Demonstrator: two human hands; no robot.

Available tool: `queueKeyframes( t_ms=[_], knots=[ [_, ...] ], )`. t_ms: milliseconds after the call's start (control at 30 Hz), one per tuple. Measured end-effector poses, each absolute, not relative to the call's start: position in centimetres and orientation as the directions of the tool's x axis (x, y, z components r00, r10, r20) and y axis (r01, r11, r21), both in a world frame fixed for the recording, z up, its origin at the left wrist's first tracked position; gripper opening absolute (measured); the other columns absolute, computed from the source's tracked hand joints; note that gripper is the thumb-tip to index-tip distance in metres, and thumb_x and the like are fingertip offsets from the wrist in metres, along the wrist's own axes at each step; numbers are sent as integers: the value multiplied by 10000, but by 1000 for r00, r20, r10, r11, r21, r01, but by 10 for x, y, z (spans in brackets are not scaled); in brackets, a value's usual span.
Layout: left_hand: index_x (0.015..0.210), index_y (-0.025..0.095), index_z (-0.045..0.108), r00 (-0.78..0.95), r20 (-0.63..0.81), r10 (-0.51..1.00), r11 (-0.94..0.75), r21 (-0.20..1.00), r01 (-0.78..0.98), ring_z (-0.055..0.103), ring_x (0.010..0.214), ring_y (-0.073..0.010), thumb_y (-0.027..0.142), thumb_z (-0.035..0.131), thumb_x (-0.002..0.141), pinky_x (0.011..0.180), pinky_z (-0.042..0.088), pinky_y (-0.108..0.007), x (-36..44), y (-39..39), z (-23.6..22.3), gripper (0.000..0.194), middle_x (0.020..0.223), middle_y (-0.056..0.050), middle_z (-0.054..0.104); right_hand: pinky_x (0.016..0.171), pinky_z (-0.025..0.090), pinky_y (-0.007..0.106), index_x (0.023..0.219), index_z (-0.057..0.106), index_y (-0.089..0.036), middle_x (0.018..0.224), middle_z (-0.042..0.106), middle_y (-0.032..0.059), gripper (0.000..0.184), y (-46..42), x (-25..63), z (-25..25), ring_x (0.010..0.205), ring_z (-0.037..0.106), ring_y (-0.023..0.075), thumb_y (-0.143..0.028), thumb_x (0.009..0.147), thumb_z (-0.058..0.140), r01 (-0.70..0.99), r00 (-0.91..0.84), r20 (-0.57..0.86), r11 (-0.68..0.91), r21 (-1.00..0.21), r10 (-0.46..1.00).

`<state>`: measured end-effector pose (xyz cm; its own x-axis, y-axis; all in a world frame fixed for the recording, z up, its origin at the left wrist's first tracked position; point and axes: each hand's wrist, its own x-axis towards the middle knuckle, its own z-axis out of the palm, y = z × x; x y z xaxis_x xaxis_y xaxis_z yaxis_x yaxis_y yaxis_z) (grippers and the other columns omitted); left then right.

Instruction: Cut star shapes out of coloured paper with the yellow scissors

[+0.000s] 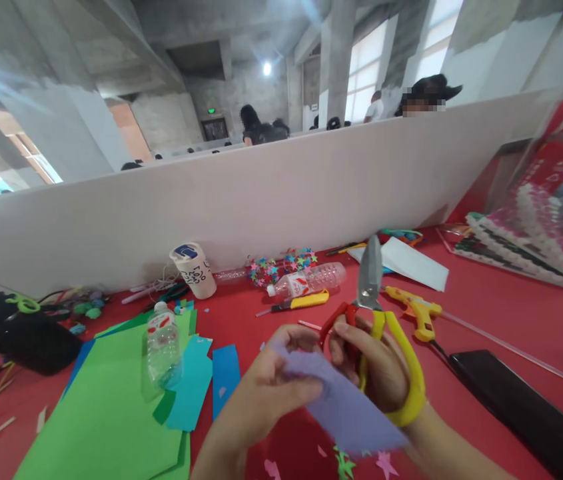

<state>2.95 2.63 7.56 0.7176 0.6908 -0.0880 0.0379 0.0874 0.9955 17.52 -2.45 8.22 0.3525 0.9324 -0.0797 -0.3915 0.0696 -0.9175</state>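
Observation:
Between the thumb and fingers of my left hand is a piece of purple paper, slightly blurred, its free end slanting down to the right. My right hand is wrapped round scissors with red and yellow handles, the metal blades pointing up and away from me. The blades look closed and stand apart from the paper. Below the paper, pink and green paper stars lie on the red table. A yellow utility knife lies just beyond my hands.
Green paper sheets with a clear bottle on top lie left. A white cup and another bottle are near the white partition. Right are a yellow glue gun and a black box-like object.

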Motion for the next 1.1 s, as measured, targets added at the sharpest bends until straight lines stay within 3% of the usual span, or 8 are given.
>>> queueKeyframes(
  t_ms=[100,267,367,500,633,733,933,1100],
  knots=[
    [951,199,550,749,-92,656,133,991,5,583,731,-133,220,690,667,657,430,-250,36,29,76,317,858,-21,642,304,302,159,492,508,-192,360,488,-52,356,-23,173,74,294,406,56,-460,686,638,-365,314,-116,7,-931,942],
    [1151,230,453,703,-139,698,168,985,28,535,596,-96,122,718,620,533,380,-205,31,33,81,603,726,42,586,252,265,145,462,512,-183,231,404,-83,341,-25,187,69,207,342,51,-410,655,677,-219,143,-158,-124,-968,977],
    [1205,230,441,645,-168,745,215,977,7,501,513,-84,236,712,673,485,359,-192,29,35,85,597,662,49,583,250,245,124,468,558,-152,296,508,-56,212,-26,191,72,221,381,41,-206,627,688,-148,110,-143,-127,-981,984],
    [1027,199,589,517,-193,834,296,947,-126,540,540,-111,438,623,750,506,397,-213,29,41,81,367,683,-2,629,278,266,146,519,463,-202,288,415,-108,286,-23,187,73,227,323,36,-361,706,609,-224,263,-8,54,-973,965],
    [830,181,693,740,-124,661,245,968,-57,562,604,-167,406,765,599,585,457,-290,33,33,75,330,736,-58,665,329,337,183,529,401,-224,281,363,-119,332,-19,183,68,252,355,60,-413,746,566,-257,408,87,205,-944,909],
    [802,199,691,692,-2,722,103,989,-104,555,645,-179,422,737,632,628,460,-307,42,16,75,284,713,-53,643,318,302,183,582,459,-212,350,455,-97,296,-21,183,60,277,382,63,-387,772,604,-204,428,92,195,-959,899],
    [507,198,545,465,-134,875,109,991,79,487,539,-143,437,600,752,585,449,-282,52,6,68,346,531,-8,533,379,314,217,511,427,-209,339,423,-78,403,-28,180,51,324,403,82,-415,814,595,-32,371,73,92,-995,926],
    [487,196,562,413,-160,897,133,987,92,470,476,-132,402,604,730,512,404,-262,48,12,70,322,472,5,522,364,283,199,536,447,-203,376,405,-86,383,-30,181,57,336,365,72,-434,813,576,19,245,72,70,-997,967]
  ],
)
